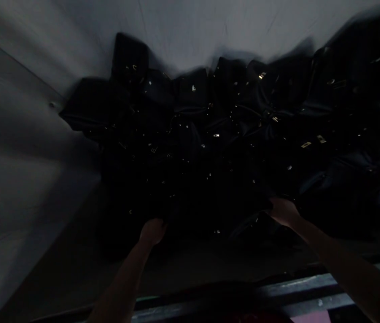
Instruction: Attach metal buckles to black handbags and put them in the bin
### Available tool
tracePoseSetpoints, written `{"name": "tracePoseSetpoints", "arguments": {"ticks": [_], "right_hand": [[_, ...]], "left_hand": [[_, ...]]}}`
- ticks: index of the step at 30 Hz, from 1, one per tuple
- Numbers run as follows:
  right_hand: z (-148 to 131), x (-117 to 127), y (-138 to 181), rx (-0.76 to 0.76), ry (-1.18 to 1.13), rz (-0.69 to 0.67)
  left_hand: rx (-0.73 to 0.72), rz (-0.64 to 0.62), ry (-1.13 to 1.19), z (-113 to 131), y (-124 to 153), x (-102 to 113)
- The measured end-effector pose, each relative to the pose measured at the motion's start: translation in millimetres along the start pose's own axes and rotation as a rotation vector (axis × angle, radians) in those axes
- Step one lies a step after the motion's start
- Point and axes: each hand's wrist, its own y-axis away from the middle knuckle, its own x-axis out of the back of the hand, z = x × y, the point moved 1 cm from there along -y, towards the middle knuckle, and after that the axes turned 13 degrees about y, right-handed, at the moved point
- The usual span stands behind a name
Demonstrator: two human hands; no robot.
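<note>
A large pile of black bags (190, 92) with small shiny metal fittings leans against a pale wall. At the front of the pile, my left hand (152, 231) is closed on the left side of a black bag (243, 229). My right hand (284, 211) grips the same dark bulk farther right, near a faintly lit edge. Deep shadow swallows the fingertips of both hands and most of the bag's outline.
The pale wall (183, 36) rises behind the pile, and another wall (18, 134) stands at the left. A dark floor strip (183, 264) runs in front of the bags. Nearest me are light metal rails (300, 285) and a pink piece (312, 316).
</note>
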Motion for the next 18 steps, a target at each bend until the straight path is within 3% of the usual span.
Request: {"name": "tracePoseSetpoints", "arguments": {"ticks": [4, 8, 13, 18], "right_hand": [[-23, -32, -16, 0.199, 0.063, -0.037], [-49, -42, -37, 0.379, 0.117, -0.003], [-65, -36, -85, 0.335, 0.171, -0.069], [-72, -34, -123, 0.272, 0.128, -0.146]], "left_hand": [[0.127, 0.089, -0.001, -17, 29, 7], [0.214, 0.129, 0.022, -32, 63, 6], [0.266, 0.222, 0.08, -38, 97, -4], [0.234, 0.263, 0.113, -36, 111, -13]]}}
